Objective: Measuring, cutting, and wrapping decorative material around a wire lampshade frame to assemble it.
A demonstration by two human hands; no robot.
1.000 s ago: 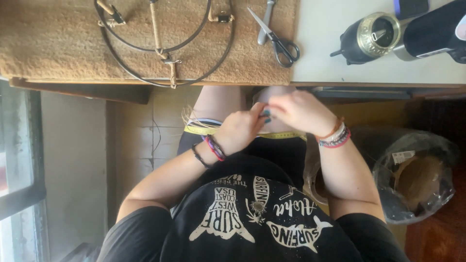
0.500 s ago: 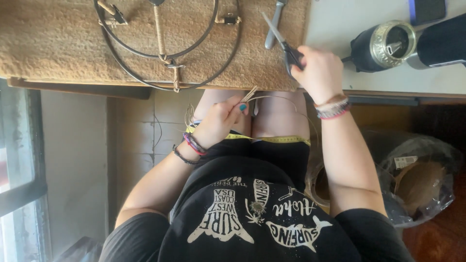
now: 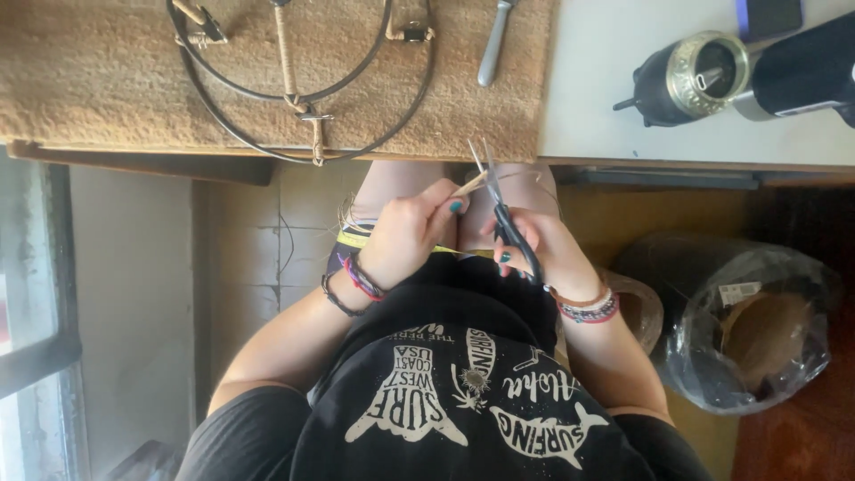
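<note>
Fingers of the right hand [image 3: 534, 245] grip black-handled scissors [image 3: 500, 209], blades parted and pointing up toward the worktop [image 3: 623, 107] edge. The left hand [image 3: 405, 232] is clenched, pinching a thin tan cord [image 3: 470, 184] whose end lies just beside the blades. Both hands sit over the lap, below the worktop's front edge. On the brown mat [image 3: 89, 80] above lie wire hoops [image 3: 303, 98] and a metal tool [image 3: 494, 44].
</note>
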